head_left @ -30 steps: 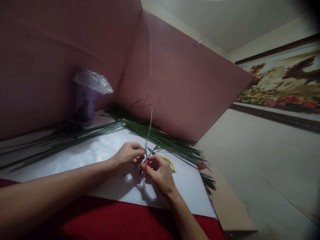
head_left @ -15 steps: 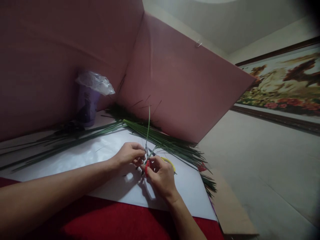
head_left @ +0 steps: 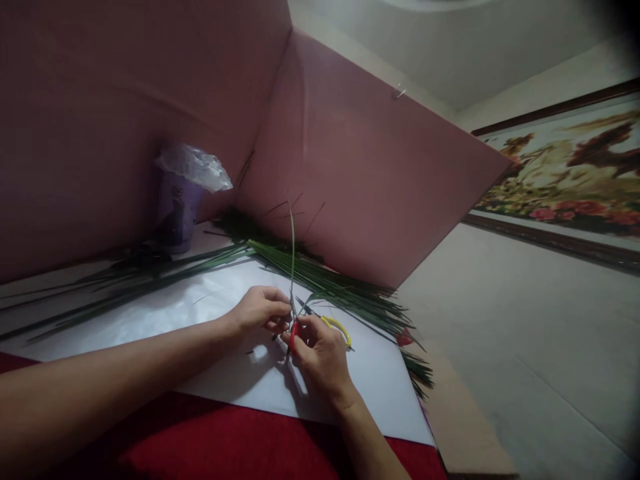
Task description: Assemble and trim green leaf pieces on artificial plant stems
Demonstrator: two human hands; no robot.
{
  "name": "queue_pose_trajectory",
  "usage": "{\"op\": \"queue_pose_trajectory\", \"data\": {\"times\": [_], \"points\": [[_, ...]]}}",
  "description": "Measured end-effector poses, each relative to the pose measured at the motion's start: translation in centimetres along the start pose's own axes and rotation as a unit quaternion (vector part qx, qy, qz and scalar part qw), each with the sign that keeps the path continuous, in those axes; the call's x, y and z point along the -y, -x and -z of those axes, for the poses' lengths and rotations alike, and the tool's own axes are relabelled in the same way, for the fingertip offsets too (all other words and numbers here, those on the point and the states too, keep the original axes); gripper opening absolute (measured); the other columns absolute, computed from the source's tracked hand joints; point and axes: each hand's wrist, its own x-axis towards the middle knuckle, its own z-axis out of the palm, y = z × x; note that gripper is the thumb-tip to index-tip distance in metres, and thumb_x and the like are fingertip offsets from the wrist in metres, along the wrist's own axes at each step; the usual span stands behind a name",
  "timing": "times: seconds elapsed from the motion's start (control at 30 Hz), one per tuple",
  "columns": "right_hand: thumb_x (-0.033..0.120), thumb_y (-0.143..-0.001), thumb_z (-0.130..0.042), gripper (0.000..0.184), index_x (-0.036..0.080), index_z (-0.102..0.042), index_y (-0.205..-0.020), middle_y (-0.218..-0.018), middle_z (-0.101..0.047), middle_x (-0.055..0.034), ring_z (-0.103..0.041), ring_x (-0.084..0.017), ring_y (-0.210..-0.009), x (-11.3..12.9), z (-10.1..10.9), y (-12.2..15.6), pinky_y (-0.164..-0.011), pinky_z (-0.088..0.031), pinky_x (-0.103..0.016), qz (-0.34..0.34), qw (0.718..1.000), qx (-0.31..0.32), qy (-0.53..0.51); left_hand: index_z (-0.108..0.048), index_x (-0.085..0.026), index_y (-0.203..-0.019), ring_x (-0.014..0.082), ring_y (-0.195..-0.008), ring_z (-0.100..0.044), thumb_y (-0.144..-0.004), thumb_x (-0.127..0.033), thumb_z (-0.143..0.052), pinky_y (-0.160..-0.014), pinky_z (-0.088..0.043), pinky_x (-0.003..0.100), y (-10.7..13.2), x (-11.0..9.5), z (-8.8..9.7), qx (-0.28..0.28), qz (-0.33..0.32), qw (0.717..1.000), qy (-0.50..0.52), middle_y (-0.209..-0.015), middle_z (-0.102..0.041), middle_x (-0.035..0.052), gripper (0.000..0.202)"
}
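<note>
My left hand (head_left: 259,309) and my right hand (head_left: 320,352) meet over a white sheet (head_left: 200,313), both with fingers pinched together. Between them stands a thin green leaf strip (head_left: 292,253), rising upright from the fingertips. A small red piece (head_left: 293,333) shows at my right hand's fingers. A yellow loop (head_left: 338,327), like a scissor handle, lies just behind my right hand. How much of the strip each hand grips is partly hidden by the fingers.
A fan of long green leaf strips (head_left: 330,287) lies across the sheet's far edge. A purple cup (head_left: 176,207) covered in plastic stands in the corner of pink boards (head_left: 350,167). Red cloth (head_left: 225,440) covers the near table edge; cardboard (head_left: 465,427) lies to the right.
The upright leaf strip has tilted slightly leftward. Both hands stay pinched together in nearly the same spot.
</note>
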Motion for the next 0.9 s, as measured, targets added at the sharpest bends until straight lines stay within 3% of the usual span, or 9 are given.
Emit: {"op": "queue_pose_trajectory", "data": {"times": [0.47, 0.77, 0.9], "points": [[0.023, -0.077, -0.058, 0.01, 0.02, -0.062, -0.085, -0.062, -0.059, 0.0015, -0.051, -0.013, -0.055, -0.1, -0.2, -0.1, -0.053, -0.036, -0.022, -0.016, 0.998, 0.008, -0.053, -0.054, -0.013, -0.062, 0.0121, -0.045, -0.055, -0.059, -0.015, -0.06, -0.05, -0.049, 0.028, 0.1, 0.0, 0.0, 0.0, -0.004, 1.0, 0.003, -0.05, -0.058, 0.0002, 0.007], [0.027, -0.074, -0.061, 0.01, 0.02, -0.062, -0.082, -0.06, -0.058, 0.0023, -0.049, -0.013, -0.054, 0.0, -0.2, 0.0, -0.053, -0.035, -0.022, -0.012, 0.999, 0.014, -0.042, -0.055, -0.012, -0.07, 0.0102, -0.049, -0.054, -0.067, -0.019, -0.06, -0.051, -0.05, 0.027, -0.2, -1.1, 0.4, -0.078, -0.029, 0.996, 0.028, -0.06, -0.058, 0.0011, 0.009], [0.026, -0.073, -0.063, 0.008, 0.02, -0.062, -0.078, -0.057, -0.056, 0.0036, -0.047, -0.012, -0.052, 0.4, -0.2, 0.1, -0.053, -0.034, -0.022, -0.011, 0.999, 0.028, -0.039, -0.055, -0.012, -0.071, 0.0096, -0.048, -0.052, -0.067, -0.023, -0.063, -0.049, -0.049, 0.027, -0.5, -1.5, 1.0, -0.076, -0.038, 0.996, 0.015, -0.06, -0.056, 0.0002, 0.015]]}}
